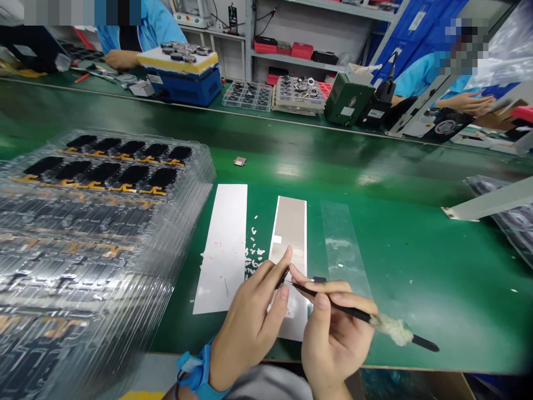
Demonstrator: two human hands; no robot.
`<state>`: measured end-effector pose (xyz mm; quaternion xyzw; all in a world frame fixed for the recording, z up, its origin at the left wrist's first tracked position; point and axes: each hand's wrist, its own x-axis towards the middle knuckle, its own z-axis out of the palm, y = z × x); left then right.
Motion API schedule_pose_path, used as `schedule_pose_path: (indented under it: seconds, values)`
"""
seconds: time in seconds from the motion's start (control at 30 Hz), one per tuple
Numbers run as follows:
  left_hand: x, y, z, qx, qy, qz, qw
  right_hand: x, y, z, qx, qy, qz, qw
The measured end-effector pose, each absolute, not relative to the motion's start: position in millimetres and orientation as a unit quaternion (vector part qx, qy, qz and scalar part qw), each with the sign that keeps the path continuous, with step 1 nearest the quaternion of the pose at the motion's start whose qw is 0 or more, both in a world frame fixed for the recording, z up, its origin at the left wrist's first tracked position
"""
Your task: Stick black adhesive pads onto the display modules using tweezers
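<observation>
Slim black tweezers [333, 301] with a pale fibrous wrap near the tail lie clamped between the thumb and fingers of the right hand [335, 339], their tip reaching toward the left hand [247, 325]. The left thumb and forefinger are pinched together on a small dark sliver [282, 278], too small to identify, just beside the tweezer tip. A blue wristband [195, 372] circles the left wrist.

Both hands hover over a silvery-beige rectangular sheet [290, 233] lying flat on the green desk [416, 289]. To its left lies a white backing sheet [222, 250], with small white scraps [252, 255] scattered between the two; a clear film strip [343, 244] lies to its right. Stacked transparent trays [108, 222] of black display modules with orange flex cables fill the desk's left side. Across the desk, a co-worker's hand [119, 58] rests near a blue machine [183, 83].
</observation>
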<state>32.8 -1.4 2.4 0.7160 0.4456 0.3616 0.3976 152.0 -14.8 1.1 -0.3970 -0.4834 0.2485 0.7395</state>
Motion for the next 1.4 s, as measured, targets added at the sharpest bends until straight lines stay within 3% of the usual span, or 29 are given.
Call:
schedule_pose_path:
  seconds: [1.4]
  values:
    - [34.6, 0.1, 6.5, 0.698, 0.455, 0.355, 0.425, 151.8, -15.5, -3.7, -0.394, -0.488, 0.213, 0.749]
